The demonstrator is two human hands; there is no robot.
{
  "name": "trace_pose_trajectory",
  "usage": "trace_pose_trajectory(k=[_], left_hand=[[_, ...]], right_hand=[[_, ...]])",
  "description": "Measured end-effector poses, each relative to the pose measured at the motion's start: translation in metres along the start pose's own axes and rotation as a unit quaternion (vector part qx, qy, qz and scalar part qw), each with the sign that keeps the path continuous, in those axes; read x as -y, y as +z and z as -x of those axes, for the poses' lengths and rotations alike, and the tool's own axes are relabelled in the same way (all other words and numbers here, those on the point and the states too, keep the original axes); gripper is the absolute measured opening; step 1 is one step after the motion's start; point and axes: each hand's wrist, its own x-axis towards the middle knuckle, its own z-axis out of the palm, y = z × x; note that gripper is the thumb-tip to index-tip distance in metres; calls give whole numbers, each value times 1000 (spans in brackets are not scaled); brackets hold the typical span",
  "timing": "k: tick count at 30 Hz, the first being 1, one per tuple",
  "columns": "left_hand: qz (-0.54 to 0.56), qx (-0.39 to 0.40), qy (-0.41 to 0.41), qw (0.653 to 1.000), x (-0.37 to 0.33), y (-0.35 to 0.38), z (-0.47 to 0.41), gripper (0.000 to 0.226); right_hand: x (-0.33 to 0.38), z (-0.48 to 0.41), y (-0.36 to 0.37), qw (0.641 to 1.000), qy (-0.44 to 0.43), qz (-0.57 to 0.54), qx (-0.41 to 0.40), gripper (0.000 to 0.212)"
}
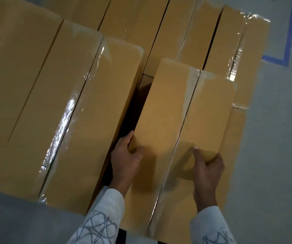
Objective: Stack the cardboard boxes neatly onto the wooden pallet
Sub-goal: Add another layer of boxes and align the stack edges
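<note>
Both hands on one long cardboard box (175,110), centre-right of view, long axis running near to far. Left hand (126,157) grips its near-left edge, fingers curled down over the side into the dark gap (133,110), thumb on the top face. Right hand (207,167) grips the near-right edge, thumb laid on top, fingers wrapped round the side. Clear tape seam (187,110) runs down the middle of the box top.

Left box (96,117) sits just beside it across the gap, top face higher, glossy tape along its seam, with more boxes further left. Far boxes (173,25) lie in a row behind, lower. Lower box (238,138) shows under and right of the held one; cannot tell if the held box rests on it or is lifted.

White sleeves (104,215) with grey scribble print. Grey floor (275,138) on the right, blue tape line (288,37) at far right
</note>
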Motion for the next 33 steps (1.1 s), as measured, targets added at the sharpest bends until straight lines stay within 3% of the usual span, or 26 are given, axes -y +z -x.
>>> trace_pose_trajectory(k=[6, 13, 17, 23, 28, 33], left_hand=[[-22, -30, 12, 999, -14, -12, -3, 68], [-174, -88, 78, 978, -13, -25, -13, 68], [-198, -106, 94, 970, -4, -26, -15, 64], [-297, -106, 176, 932, 16, -34, -13, 66], [-333, -136, 186, 915, 47, -47, 6, 62], [-357, -104, 194, 908, 84, -50, 21, 66]], right_hand=[[10, 13, 2, 999, -30, -17, 31, 108], [12, 17, 17, 997, -29, -36, 61, 117], [9, 15, 24, 997, -36, -34, 59, 113], [-2, 11, 29, 994, -56, -43, 80, 91], [-13, 14, 25, 992, -75, -38, 98, 97], [-14, 19, 19, 989, -76, -39, 119, 98]])
